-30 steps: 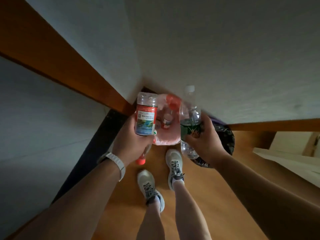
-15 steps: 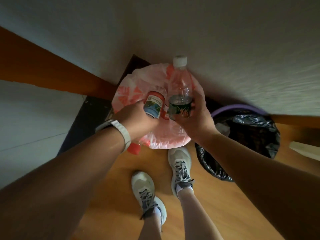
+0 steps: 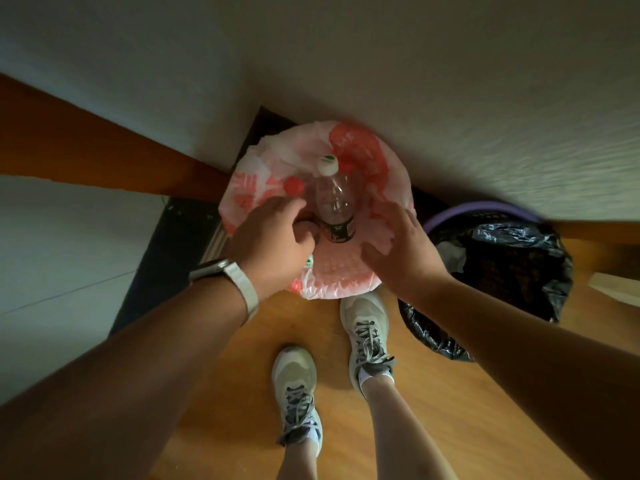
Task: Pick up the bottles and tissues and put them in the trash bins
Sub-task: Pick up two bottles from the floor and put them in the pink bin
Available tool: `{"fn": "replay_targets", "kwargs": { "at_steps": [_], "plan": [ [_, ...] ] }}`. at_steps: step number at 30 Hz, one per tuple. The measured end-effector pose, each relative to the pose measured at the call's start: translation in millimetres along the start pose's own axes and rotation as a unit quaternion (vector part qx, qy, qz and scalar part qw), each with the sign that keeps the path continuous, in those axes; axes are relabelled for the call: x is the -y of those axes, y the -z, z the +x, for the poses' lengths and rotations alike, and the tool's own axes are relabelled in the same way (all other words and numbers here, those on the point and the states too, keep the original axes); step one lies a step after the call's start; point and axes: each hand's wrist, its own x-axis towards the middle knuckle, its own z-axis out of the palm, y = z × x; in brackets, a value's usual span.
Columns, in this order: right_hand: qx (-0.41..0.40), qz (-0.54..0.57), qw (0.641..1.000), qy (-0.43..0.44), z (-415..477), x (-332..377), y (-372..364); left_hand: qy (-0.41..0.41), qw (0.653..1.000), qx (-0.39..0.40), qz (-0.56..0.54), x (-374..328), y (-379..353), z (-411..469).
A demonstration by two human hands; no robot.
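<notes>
Over pink-lined bin (image 3: 388, 168) with clear bottle (image 3: 335, 202) upright inside: right hand (image 3: 398, 251) spread, empty; left hand (image 3: 273, 237) curled, grip indiscernible.

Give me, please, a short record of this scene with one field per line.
Left hand: over the pink-bagged bin, fingers curled; whether it holds anything cannot be told
Right hand: open, above the same bin's near rim, holding nothing
Clear bottle: white cap, dark label, inside the pink-bagged bin, between the hands
Red cap: in that bin, beside the clear bottle
Pink-bagged bin: by the wall
Black-bagged bin: purple rim, right of the pink one, something white inside
</notes>
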Motion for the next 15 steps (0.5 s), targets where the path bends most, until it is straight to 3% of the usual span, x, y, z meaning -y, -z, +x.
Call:
{"fn": "replay_targets", "kwargs": {
  "at_steps": [8,15],
  "plan": [
    [-0.028,-0.141,0.982,0.12,-45.2,49.0,44.0,-0.14,0.986,-0.072,0.056,-8.2,60.3,-57.6],
    [-0.074,-0.186,0.967,0.154,-119.5,149.8,112.4,-0.178,0.975,-0.102,0.085,-46.7,154.2,-133.9]
  ]
}}
